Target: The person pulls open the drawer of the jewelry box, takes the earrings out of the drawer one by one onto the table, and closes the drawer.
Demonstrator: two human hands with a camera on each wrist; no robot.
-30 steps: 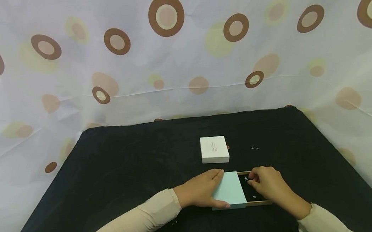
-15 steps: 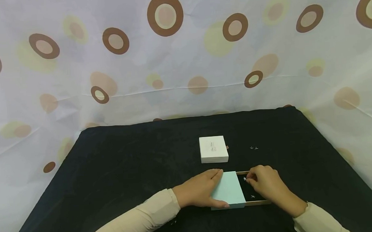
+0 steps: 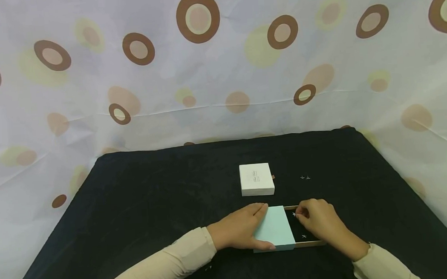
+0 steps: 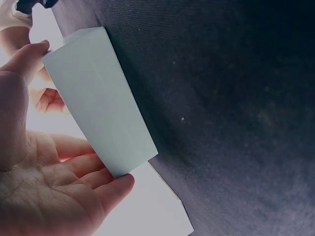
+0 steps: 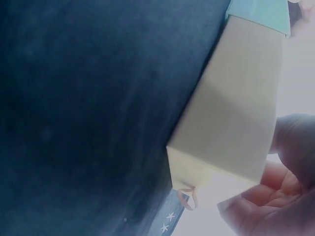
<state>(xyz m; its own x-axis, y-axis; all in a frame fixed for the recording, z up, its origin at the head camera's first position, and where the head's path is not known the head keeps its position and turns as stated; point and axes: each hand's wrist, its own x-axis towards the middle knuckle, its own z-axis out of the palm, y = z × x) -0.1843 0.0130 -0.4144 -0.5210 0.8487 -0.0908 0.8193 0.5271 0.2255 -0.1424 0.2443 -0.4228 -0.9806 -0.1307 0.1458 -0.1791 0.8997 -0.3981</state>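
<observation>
In the head view, the left hand [image 3: 238, 229] clasps the pale turquoise sleeve [image 3: 273, 228] of a drawer box; its partly drawn, black-lined tray [image 3: 310, 244] holds two silvery stars [image 3: 304, 236]. The right hand [image 3: 322, 219] has curled fingertips at the farther star; whether they pinch it, I cannot tell. Being tiny, probably stiff and light, it suits an edge grip. In the left wrist view, thumb and fingers span the sleeve, likely dentable card. The right wrist view shows the tray's ribbon pull [image 5: 187, 198].
</observation>
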